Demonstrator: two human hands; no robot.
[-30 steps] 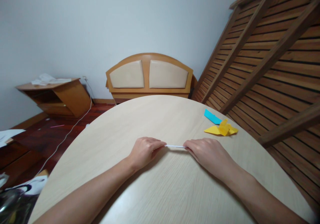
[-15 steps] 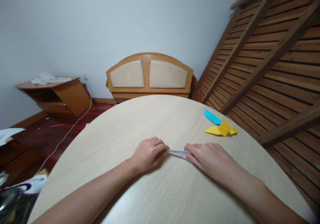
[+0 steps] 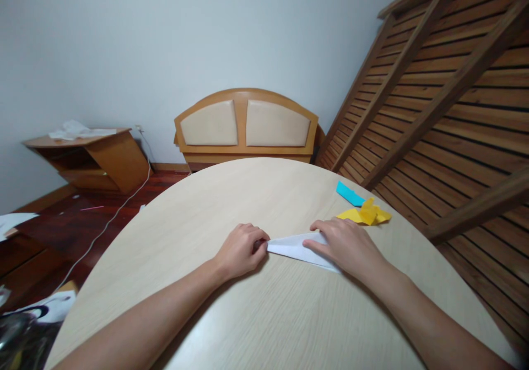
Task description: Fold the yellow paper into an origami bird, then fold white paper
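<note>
A: What is shown at the middle of the desk [image 3: 256, 204]?

B: A folded white paper [image 3: 298, 247], long and pointed, is seen lying flat on the desk, its narrow tip directed toward the left hand [image 3: 242, 250].

A: How is the paper held?

B: The tip is pinched by the left hand, whose fingers [image 3: 258, 243] are curled together on it. The wider end is pressed down by the right hand [image 3: 347, 243], laid flat with the fingers [image 3: 316, 241] together on top of the sheet.

A: What else is carried by the desk?

B: Near the far right edge, a yellow folded paper [image 3: 364, 214] is seen, and just behind it a blue paper piece [image 3: 349, 193]. Both are set well apart from the left hand and near the right one.
</note>
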